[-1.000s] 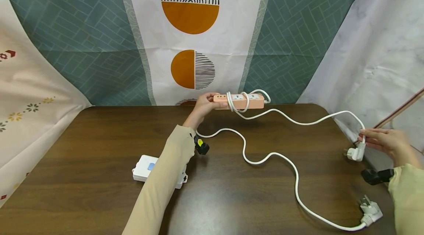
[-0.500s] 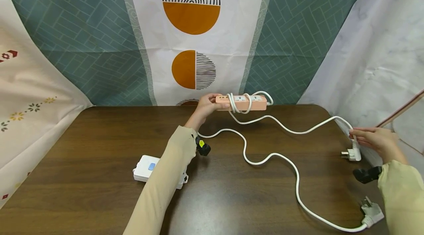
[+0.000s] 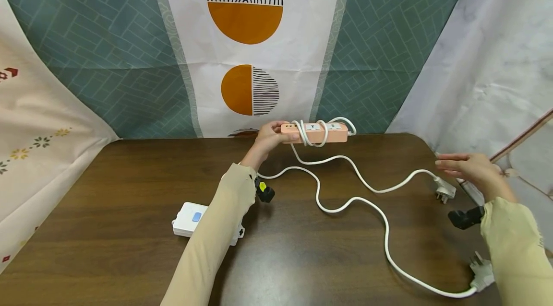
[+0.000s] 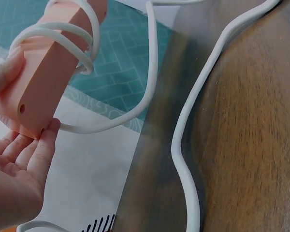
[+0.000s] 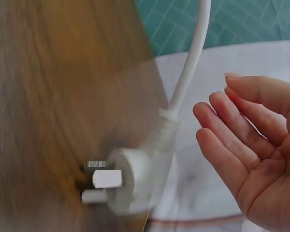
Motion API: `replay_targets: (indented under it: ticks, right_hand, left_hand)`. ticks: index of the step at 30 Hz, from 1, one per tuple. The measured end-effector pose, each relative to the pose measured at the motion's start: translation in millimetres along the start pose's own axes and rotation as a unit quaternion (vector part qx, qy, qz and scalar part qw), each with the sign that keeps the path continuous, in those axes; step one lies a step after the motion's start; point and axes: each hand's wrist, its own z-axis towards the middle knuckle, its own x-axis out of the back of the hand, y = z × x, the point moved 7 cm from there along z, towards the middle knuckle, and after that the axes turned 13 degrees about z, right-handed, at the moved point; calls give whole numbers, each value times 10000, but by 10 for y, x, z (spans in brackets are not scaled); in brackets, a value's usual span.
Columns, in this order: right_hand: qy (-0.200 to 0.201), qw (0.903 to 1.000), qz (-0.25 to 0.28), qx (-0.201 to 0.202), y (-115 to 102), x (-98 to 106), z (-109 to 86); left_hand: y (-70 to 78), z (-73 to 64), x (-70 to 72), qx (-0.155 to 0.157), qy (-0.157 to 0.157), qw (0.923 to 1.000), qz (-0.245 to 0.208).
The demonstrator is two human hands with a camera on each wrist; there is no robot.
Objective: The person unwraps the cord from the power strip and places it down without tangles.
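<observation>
My left hand [image 3: 269, 139] grips the left end of a pink power strip [image 3: 334, 136], thumb on one side and fingers underneath in the left wrist view. White cord [image 4: 63, 36] loops round the strip's body. From it a length of cord runs right to a white three-pin plug [image 3: 446, 190] near the table's right edge. My right hand [image 3: 473, 170] is just above and right of that plug, fingers loosely bent and apart from it. In the right wrist view a gap shows between the fingertips and the plug [image 5: 140, 181].
A second white plug [image 3: 482, 275] lies at the front right, its cord [image 3: 386, 234] winding back across the wooden table [image 3: 108, 258]. A white box-like item [image 3: 188, 219] with a blue patch sits partly under the left sleeve. Patterned cloths [image 3: 389, 56] hang behind and at both sides.
My right hand has moved left and let go of the cord by the plug. That plug has shifted left and turned, and its cord hangs lower. The left hand keeps holding the power strip.
</observation>
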Motion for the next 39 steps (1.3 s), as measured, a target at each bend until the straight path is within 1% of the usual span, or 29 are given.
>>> replay_targets:
  ticks: [2, 6, 9, 14, 16, 17, 19, 23, 27, 33, 39]
  right_hand:
    - [-113, 9994, 258, 181, -83, -76, 5]
    - [-274, 9977, 441, 436, -250, -242, 30]
    - [-269, 9977, 308, 539, -360, -378, 48]
    - [-340, 9960, 472, 678, -513, -644, 110]
    - [-423, 9947, 653, 668, -551, -743, 150]
    - [-459, 9941, 709, 675, -564, -786, 171]
    - [-488, 9946, 605, 688, -587, -859, 214]
    - [-541, 9945, 543, 721, -620, -983, 276]
    - [-592, 9942, 493, 756, -640, -1096, 324]
    - [-618, 9951, 70, 774, -610, -1241, 385]
    - [-835, 9936, -5, 756, -565, -1411, 452]
  left_hand:
    - [6, 1, -5, 6, 12, 10000, 18]
    - [14, 1, -18, 7, 10, 10000, 24]
    - [21, 1, -28, 8, -14, 10000, 9]
    - [26, 11, -15, 50, 2, 10000, -54]
    - [29, 14, -16, 69, 16, 9999, -75]
    - [34, 11, -19, 68, 14, 9999, -84]
    - [42, 8, -31, 55, -6, 9999, -105]
    - [54, 3, -55, 11, -44, 9998, -213]
    - [48, 5, -63, 29, -54, 9997, -254]
    - [63, -1, -58, 34, -75, 9997, -249]
    - [90, 16, -69, 5, -148, 9996, -247]
